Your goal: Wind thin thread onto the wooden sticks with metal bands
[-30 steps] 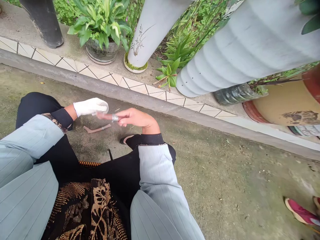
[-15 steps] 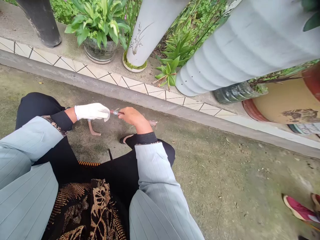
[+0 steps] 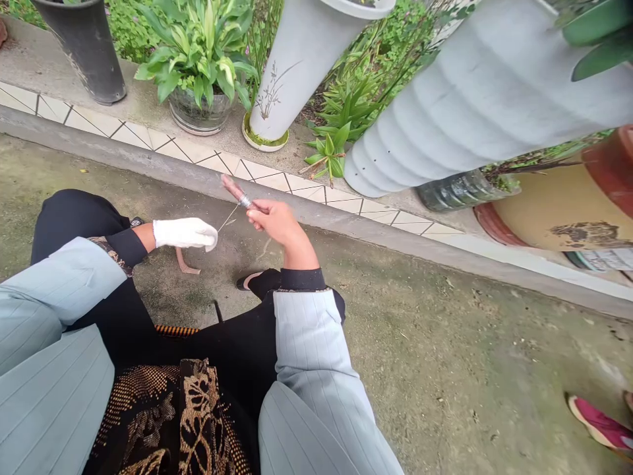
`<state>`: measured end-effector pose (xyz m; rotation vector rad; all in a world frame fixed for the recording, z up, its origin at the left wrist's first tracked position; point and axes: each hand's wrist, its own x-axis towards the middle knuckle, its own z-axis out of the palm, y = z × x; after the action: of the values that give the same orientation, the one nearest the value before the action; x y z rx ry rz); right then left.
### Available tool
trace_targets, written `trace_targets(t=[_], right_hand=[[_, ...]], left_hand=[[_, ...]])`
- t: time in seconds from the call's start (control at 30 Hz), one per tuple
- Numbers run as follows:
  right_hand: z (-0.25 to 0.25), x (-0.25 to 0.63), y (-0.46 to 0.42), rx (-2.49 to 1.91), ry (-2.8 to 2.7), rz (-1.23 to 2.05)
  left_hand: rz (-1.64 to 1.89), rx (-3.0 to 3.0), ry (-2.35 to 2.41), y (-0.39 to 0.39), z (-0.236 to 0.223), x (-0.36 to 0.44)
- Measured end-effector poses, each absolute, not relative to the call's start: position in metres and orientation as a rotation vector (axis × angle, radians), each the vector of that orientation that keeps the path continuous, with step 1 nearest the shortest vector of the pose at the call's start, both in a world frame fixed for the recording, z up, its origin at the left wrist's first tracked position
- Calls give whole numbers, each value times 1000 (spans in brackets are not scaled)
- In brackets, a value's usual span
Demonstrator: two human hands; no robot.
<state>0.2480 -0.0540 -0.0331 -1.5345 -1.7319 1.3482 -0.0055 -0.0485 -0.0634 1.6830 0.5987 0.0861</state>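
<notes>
Below the slim white vase (image 3: pixel 291 72), the right hand (image 3: pixel 279 224) covers the lower end of the brown stick (image 3: pixel 232 187); the near end of the thin strand (image 3: pixel 228 217) is lost inside the gloved left hand (image 3: pixel 186 233), which hides the top of the bent brown piece (image 3: pixel 185 264). Right of the vase, the upper edge cuts off the ribbed planter (image 3: pixel 445 119), the right edge the tan pot (image 3: pixel 554 198) and red shoe (image 3: pixel 596 420); left of the vase, the black planter (image 3: pixel 84 49) loses its top

One gloved hand (image 3: pixel 184 233), one bare hand (image 3: pixel 277 223), one held stick (image 3: pixel 232 188), one bent stick (image 3: pixel 182 264), one thin strand (image 3: pixel 228 218), one saucer (image 3: pixel 263 143).
</notes>
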Motion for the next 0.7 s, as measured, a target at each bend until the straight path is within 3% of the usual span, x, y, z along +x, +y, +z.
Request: trace_targets(t=[0.1,0.2,0.37,0.5,0.7], right_hand=[[-37,240,-53,-1865,-2066,1055],[-35,228,-57,-1931,-2403,980],[-34,215,-64,-1525,-2728,1479],[-29,216,-65,-1106,-2529,1942],[-20,229,-65,-1025,-2065,1923]], left_hand=[[57,1791,557,-49,-50,-4],[51,1835,612,-45,-44,-7],[137,1785,735,-40,-45,-11],[187,1692,821,-35,-51,-13],[247,1526,728,-36,-81,-11]])
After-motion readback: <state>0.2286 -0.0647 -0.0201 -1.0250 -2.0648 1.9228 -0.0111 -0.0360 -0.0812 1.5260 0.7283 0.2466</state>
